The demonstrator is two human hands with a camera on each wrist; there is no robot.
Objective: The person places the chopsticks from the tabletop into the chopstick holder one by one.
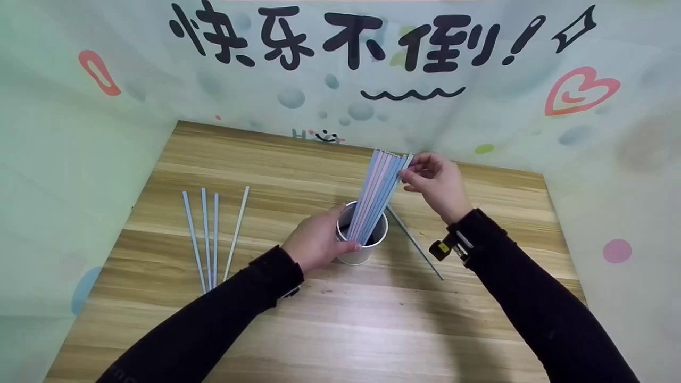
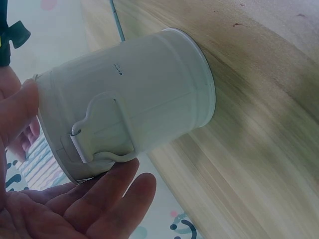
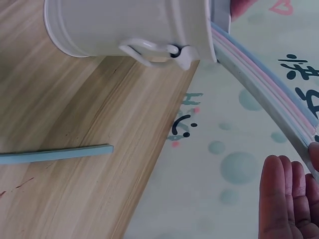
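Note:
A small white metal bucket (image 1: 354,259) stands on the table, with a folded lug (image 2: 105,130) on its side in the left wrist view. My left hand (image 1: 317,236) holds it at the rim, thumb at the front edge and fingers along the side. A fan of flat pink, blue and pale sticks (image 1: 375,197) leans out of the bucket, tilted to the right and away from me. At their upper ends, my right hand (image 1: 436,183) pinches the pale stick (image 1: 407,162) on the fan's right edge between thumb and forefinger.
One blue-green stick (image 1: 415,242) lies on the table right of the bucket. Several blue sticks and a pale one (image 1: 237,231) lie apart at the left. A printed cloth (image 1: 340,69) hangs behind the wooden table (image 1: 340,330) and along its sides.

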